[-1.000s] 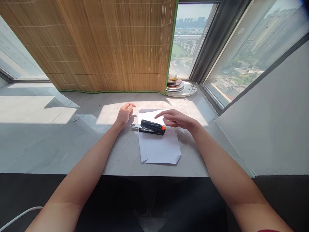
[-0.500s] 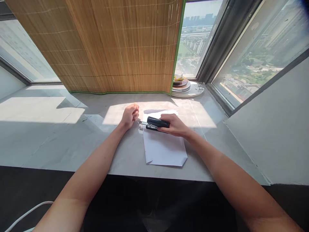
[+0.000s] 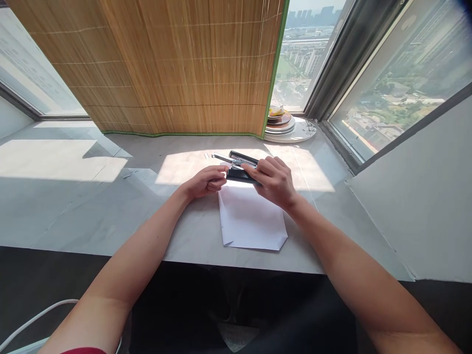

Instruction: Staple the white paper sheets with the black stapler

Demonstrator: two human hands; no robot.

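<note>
Since half a second back the stapler [image 3: 239, 167] has come up off the paper [image 3: 252, 221]. My right hand [image 3: 275, 182] has lifted it and my left hand [image 3: 206, 182] has slid across to meet its front end.

Right hand: wrapped tight round the rear half of the stapler, which sits in the air above the far edge of the paper, over the sunlit patch of the grey sill [image 3: 110, 211]. Left hand: fingers curled, thumb and fingertips pinched just beside the black base. I can't tell whether they grip it or hold something small.

Step in hand, as I read it: working at the stapler's front, top arm seemingly hinged up a little from the base — blurry there. A next move calls for a steady right grip and fine left fingertips at the nose.

Long axis runs left-right across my view, metal nose pointing left and slightly away, rear end buried in my right palm.
</note>
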